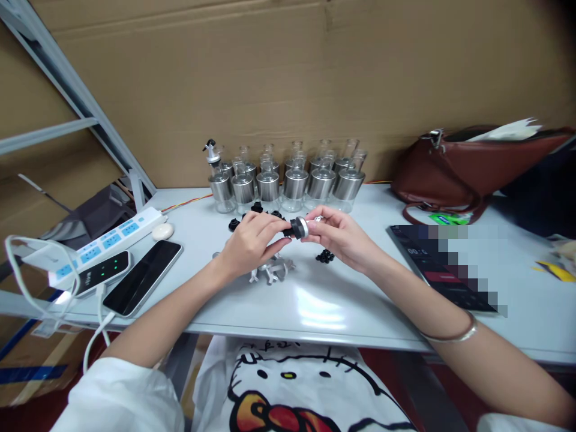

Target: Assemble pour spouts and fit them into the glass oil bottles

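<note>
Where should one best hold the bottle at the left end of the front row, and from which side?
Take the bottle by its steel band, coming from the left. That side is open, while the other bottles stand close on its right and behind. The band is the wide, straight-sided part.

Both hands, left hand (252,243) and right hand (339,237), pinch a black-and-silver pourer cap (297,228) above the white table (315,300).

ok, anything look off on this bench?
Only the far-left bottle has a pourer top fitted; the other bottles stand open. Nothing spilled or broken. The left hand and right hand hold a black-and-silver cap.
</note>
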A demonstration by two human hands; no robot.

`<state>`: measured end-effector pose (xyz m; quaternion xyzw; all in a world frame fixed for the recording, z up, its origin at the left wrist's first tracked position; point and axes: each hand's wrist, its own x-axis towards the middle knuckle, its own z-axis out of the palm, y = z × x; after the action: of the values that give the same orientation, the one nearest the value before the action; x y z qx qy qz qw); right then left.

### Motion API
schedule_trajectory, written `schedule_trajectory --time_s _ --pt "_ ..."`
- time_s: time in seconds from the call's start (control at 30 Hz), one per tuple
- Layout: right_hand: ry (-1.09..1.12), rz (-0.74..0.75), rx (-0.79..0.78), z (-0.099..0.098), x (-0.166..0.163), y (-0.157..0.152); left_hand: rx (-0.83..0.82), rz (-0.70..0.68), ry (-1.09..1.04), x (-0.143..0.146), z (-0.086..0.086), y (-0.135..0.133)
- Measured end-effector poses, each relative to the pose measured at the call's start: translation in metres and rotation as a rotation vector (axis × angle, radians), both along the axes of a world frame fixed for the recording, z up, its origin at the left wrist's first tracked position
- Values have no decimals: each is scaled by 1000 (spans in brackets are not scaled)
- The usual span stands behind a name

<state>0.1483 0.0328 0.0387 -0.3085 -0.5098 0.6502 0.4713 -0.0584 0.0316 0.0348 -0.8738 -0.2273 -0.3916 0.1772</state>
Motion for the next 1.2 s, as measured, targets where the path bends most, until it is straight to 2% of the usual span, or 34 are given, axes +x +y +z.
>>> schedule_trajectory --time_s 0.2,0.43,0.6,1.0,1.2 --pt "-112 -11 94 -5 2 2 -59 -38 -80 1 -5 3" --pt "-168 34 211 1 -1 -2 -157 -80 -154 3 -9 2" --pt "-216 58 221 4 2 -2 -166 -141 -116 1 -8 2" --pt "-205 95 185 -3 1 -3 -135 -169 -153 2 -10 2" --pt "-329 56 198 -4 0 -5 -167 -166 -127 2 -14 1"
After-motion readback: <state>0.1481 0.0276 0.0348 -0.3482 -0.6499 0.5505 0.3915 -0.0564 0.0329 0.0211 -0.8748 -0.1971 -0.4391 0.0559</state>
